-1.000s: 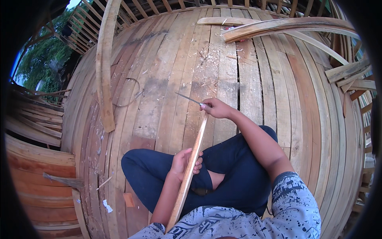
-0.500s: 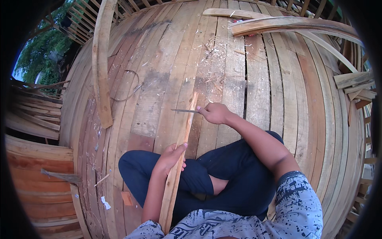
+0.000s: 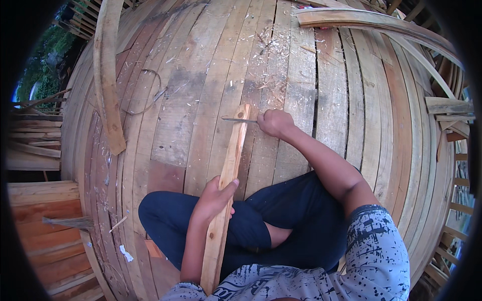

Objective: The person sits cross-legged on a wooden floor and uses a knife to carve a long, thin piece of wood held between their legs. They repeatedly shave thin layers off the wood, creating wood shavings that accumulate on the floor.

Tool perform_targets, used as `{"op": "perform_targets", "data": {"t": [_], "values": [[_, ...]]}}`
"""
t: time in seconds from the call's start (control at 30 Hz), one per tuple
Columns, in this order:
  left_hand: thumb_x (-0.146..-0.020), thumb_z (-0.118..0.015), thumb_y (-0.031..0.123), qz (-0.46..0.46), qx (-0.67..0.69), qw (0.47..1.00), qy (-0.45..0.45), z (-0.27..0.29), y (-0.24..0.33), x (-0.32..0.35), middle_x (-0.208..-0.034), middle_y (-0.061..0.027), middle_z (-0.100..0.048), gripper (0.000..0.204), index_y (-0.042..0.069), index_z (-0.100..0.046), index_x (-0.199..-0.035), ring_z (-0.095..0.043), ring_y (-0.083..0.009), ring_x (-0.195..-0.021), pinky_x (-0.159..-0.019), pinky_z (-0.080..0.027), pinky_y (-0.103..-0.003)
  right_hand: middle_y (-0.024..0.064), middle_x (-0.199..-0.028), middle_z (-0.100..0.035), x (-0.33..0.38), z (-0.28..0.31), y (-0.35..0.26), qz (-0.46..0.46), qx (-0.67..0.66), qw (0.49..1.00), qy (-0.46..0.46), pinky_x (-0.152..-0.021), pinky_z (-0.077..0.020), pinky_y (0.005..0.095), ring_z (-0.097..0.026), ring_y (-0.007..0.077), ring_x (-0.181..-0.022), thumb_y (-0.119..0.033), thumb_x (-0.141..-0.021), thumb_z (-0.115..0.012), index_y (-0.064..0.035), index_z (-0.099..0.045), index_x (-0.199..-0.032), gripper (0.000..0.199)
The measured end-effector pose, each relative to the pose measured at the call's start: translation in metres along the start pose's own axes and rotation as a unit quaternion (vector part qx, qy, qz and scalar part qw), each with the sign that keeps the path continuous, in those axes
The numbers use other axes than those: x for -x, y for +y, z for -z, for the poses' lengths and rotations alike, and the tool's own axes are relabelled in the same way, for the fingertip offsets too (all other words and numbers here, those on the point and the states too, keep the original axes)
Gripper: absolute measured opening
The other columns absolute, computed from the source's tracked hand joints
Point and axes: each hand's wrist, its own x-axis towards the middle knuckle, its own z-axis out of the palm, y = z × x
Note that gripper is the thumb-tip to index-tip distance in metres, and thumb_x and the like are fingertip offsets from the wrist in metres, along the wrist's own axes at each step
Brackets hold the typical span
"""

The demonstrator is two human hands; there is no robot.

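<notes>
The person sits cross-legged on a plank floor point(image 3: 201, 100), with a long wooden strip point(image 3: 227, 190) running from the lap away toward the far side. The left hand point(image 3: 213, 198) is wrapped around the strip near its middle, thumb across the top. The right hand point(image 3: 275, 123), closed into a fist, grips a knife point(image 3: 238, 120) whose thin blade lies across the strip's far end, pointing left. Wood shavings point(image 3: 271, 45) lie scattered on the far boards, a loose curved plank point(image 3: 108, 75) rests at the left, and a wire loop point(image 3: 148, 95) lies just beside it
</notes>
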Motion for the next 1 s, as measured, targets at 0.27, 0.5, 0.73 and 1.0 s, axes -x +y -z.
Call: {"op": "perform_targets", "data": {"t": [0.27, 0.5, 0.73, 1.0], "values": [[-0.096, -0.067, 0.032, -0.056, -0.045, 0.997, 0.017, 0.009, -0.015, -0.005, -0.07, -0.0084, -0.058, 0.04, -0.004, -0.053, -0.107, -0.061, -0.0167, -0.047, -0.041, -0.05, -0.032, 0.0267, -0.111, -0.069, 0.025, 0.016, -0.057, -0.023, -0.021, 0.989, -0.143, -0.098, -0.0499, 0.0495, -0.066, 0.0421, -0.107, -0.039, -0.097, -0.037, 0.0014, -0.072, -0.106, 0.055], [-0.097, -0.066, 0.033, -0.047, -0.02, 0.999, -0.006, 0.013, -0.008, -0.008, -0.071, -0.0091, -0.058, 0.041, -0.004, -0.052, -0.108, -0.061, -0.0167, -0.046, -0.041, -0.05, -0.032, 0.0257, -0.11, -0.07, 0.015, 0.029, -0.041, -0.069, -0.005, 0.993, -0.098, -0.091, -0.0537, 0.0493, -0.068, 0.0404, -0.104, -0.038, -0.098, -0.038, -0.0007, -0.073, -0.104, 0.051], [-0.099, -0.064, 0.033, -0.038, 0.012, 0.999, -0.03, 0.012, -0.011, -0.009, -0.069, -0.0067, -0.055, 0.042, -0.004, -0.05, -0.114, -0.06, -0.016, -0.045, -0.039, -0.05, -0.031, 0.0276, -0.113, -0.068, -0.003, 0.035, -0.019, -0.119, -0.024, 0.989, -0.083, -0.098, -0.0496, 0.051, -0.066, 0.0425, -0.107, -0.036, -0.098, -0.034, 0.002, -0.072, -0.103, 0.054], [-0.099, -0.064, 0.034, -0.022, 0.014, 0.999, -0.025, 0.009, -0.01, -0.008, -0.07, -0.006, -0.055, 0.042, -0.003, -0.051, -0.114, -0.059, -0.0154, -0.044, -0.038, -0.049, -0.03, 0.0269, -0.113, -0.069, -0.002, 0.033, -0.013, -0.132, -0.082, 0.984, -0.085, -0.099, -0.0497, 0.049, -0.066, 0.0395, -0.11, -0.037, -0.097, -0.035, 0.0011, -0.072, -0.108, 0.054]]}}
